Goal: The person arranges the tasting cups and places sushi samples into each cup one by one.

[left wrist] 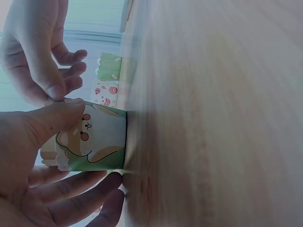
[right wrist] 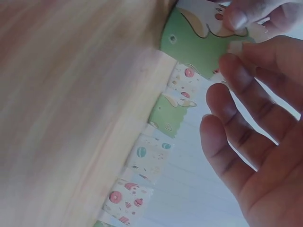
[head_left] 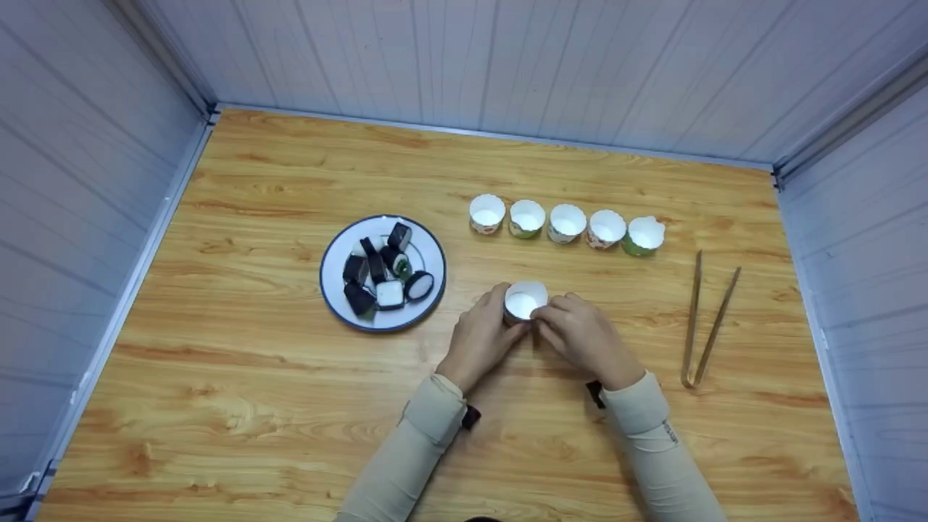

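A green paper baking cup [left wrist: 106, 142] with a cartoon dog on its side stands upright on the wooden table in front of the person. The left hand [head_left: 478, 337] holds it from the left, thumb on the near side and fingers around the back, as the left wrist view shows. At the cup's right rim, the right hand [head_left: 586, 337] pinches the edge between thumb and index finger. Its other fingers [right wrist: 215, 135] are loosely bent, away from the cup. From above, the white inside of the cup [head_left: 525, 299] shows.
Several similar paper cups [head_left: 567, 222] stand in a row behind the hands. Left of them is a blue-rimmed white plate [head_left: 330, 279] bearing several dark-wrapped sushi pieces [head_left: 377, 264]. Metal tongs [head_left: 692, 312] lie spread at the right. Pale panels [head_left: 464, 65] enclose the table.
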